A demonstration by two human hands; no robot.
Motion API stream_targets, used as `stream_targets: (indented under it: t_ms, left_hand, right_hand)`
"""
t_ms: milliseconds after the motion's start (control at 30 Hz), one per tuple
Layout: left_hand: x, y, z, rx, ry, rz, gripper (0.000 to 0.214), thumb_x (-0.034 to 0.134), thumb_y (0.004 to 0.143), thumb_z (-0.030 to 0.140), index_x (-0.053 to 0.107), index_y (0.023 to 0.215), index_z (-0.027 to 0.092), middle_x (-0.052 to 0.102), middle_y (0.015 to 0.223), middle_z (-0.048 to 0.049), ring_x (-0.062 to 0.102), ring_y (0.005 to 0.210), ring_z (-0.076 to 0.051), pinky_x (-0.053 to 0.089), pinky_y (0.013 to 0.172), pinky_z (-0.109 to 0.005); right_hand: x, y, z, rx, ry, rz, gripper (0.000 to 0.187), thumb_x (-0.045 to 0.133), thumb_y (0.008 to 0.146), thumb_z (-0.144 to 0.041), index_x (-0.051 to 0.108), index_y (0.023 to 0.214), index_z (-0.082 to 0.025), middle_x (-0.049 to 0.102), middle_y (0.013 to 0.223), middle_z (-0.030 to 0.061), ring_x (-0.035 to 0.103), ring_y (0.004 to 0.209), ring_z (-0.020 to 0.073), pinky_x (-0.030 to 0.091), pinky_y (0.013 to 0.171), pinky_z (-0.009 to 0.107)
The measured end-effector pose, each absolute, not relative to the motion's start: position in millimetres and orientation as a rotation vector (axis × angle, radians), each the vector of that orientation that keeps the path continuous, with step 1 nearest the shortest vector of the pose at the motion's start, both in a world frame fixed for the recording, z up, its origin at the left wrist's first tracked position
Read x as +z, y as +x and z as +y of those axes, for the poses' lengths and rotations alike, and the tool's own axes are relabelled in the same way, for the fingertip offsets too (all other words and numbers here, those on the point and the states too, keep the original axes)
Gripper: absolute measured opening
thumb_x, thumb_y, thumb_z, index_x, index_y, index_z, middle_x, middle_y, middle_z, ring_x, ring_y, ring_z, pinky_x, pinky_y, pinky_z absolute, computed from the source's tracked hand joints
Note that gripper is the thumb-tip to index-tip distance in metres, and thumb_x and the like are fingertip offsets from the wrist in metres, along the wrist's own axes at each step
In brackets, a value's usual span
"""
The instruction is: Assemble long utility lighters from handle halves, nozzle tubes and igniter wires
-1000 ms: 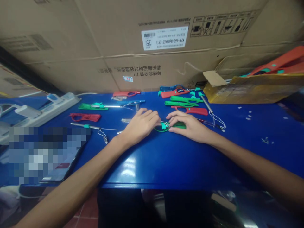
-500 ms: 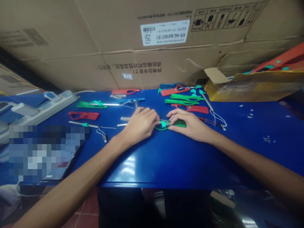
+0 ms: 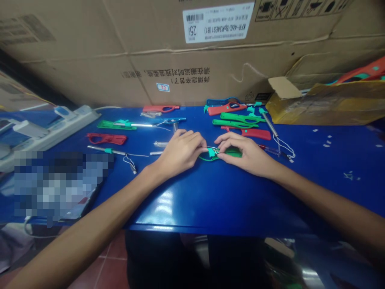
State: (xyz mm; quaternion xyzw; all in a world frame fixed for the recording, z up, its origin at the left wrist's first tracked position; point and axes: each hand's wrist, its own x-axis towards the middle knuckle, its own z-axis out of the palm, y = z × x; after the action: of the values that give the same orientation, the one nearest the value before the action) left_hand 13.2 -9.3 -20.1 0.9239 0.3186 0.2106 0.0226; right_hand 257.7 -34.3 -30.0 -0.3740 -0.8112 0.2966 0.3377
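Observation:
My left hand (image 3: 188, 150) pinches a long lighter's metal tube assembly; the tube end (image 3: 155, 153) shows left of the hand. Between both hands sits its teal trigger piece (image 3: 212, 152), with thin white wires beside it. My right hand (image 3: 245, 152) has thumb and forefinger closed at the wires by the trigger. Under the fingers lies a green lighter handle shell (image 3: 233, 152), partly covered by the right hand. The fingertips hide exactly what the right hand grips.
Behind are green handle shells (image 3: 240, 118), a red shell (image 3: 258, 133) and another tube assembly (image 3: 269, 122). To the left lie a dark red shell (image 3: 106, 139), a power strip (image 3: 51, 138) and a blurred-out flat object (image 3: 60, 186). A carton (image 3: 331, 104) stands right.
The camera view has shifted slightly, so the table things appear higher and a little to the right. Both hands remain at the trigger piece, with only slight finger movement.

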Motion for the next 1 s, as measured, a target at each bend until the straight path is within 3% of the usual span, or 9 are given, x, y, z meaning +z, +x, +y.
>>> stream_targets:
  t_ms: [433, 567, 767, 1000]
  left_hand:
    - [-19.4, 12.8, -7.1, 0.597, 2.975, 0.917, 0.018, 0.052, 0.104, 0.028, 0.062, 0.093, 0.017, 0.071, 0.09, -0.0043, 0.061, 0.086, -0.02, 0.037, 0.094, -0.039]
    - [-20.5, 12.7, -6.5, 0.607, 2.957, 0.9, 0.018, 0.053, 0.104, 0.027, 0.063, 0.092, 0.017, 0.07, 0.089, -0.0019, 0.06, 0.084, -0.019, 0.037, 0.092, -0.037]
    - [-20.5, 14.0, -8.3, 0.629, 3.006, 0.922, 0.019, 0.055, 0.103, 0.024, 0.067, 0.09, 0.017, 0.071, 0.091, -0.0024, 0.059, 0.085, -0.019, 0.037, 0.085, -0.035]
    - [-17.1, 11.7, -6.9, 0.608, 3.052, 0.857, 0.023, 0.054, 0.103, 0.025, 0.072, 0.092, 0.017, 0.069, 0.09, -0.0048, 0.057, 0.086, -0.02, 0.038, 0.087, -0.036]
  right_hand:
    - [-31.8, 259.3, -31.1, 0.797, -0.98, -2.099, 0.01, 0.069, 0.089, -0.033, 0.068, 0.084, -0.024, 0.067, 0.116, 0.0071, 0.065, 0.112, 0.0264, 0.046, 0.106, 0.049]
    - [-32.4, 262.1, -30.7, 0.737, -0.942, -2.154, 0.006, 0.067, 0.09, -0.029, 0.067, 0.095, -0.026, 0.066, 0.121, 0.0068, 0.063, 0.117, 0.0263, 0.046, 0.106, 0.047]
    - [-26.0, 259.9, -36.7, 0.644, -0.933, -2.313, 0.024, 0.061, 0.093, -0.024, 0.066, 0.116, -0.027, 0.061, 0.131, 0.0088, 0.061, 0.122, 0.0271, 0.048, 0.107, 0.046]
    - [-28.4, 257.1, -38.9, 0.575, -0.922, -2.366, 0.027, 0.056, 0.098, -0.028, 0.072, 0.12, -0.025, 0.059, 0.131, 0.0114, 0.061, 0.12, 0.0262, 0.051, 0.103, 0.044]
